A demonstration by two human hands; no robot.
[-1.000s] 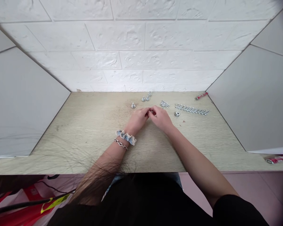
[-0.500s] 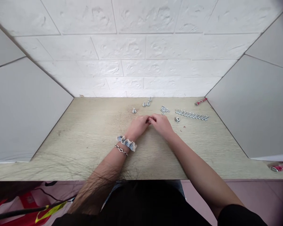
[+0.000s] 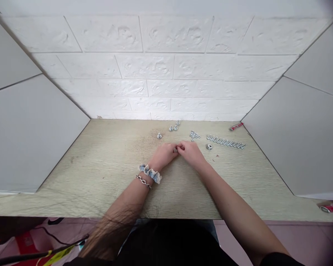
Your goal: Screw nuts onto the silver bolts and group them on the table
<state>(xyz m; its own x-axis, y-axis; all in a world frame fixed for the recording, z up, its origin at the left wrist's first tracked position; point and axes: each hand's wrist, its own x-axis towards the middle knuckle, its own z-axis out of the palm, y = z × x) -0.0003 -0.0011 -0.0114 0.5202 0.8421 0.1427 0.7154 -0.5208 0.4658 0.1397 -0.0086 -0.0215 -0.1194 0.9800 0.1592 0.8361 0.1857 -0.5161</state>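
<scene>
1. Head camera: a frilled band [image 3: 150, 174] and a chain bracelet [image 3: 143, 182] circle the person's left wrist above a pale worktop [image 3: 108, 159].
2. One upright bolt [image 3: 159, 136] with a wide base stands on the far side, just beyond the left hand [image 3: 164, 154], whose fingers are bent narrow toward the right.
3. Three similar bolts [image 3: 171, 128] stand grouped farther back, near the white brick-patterned wall [image 3: 158, 66].
4. Fingertips meeting the left's, the right hand [image 3: 192, 152] is also drawn in; whether either holds anything cannot be told.
5. Right of the fingers, a cluster of nuts [image 3: 194, 135] lies beyond the right hand, with stacked washers [image 3: 209, 146] nearer.
6. Slanted screws [image 3: 226, 142] line up farther right.
7. Red cylinders lie at far right [image 3: 235, 126] and near right [image 3: 332, 207].
</scene>
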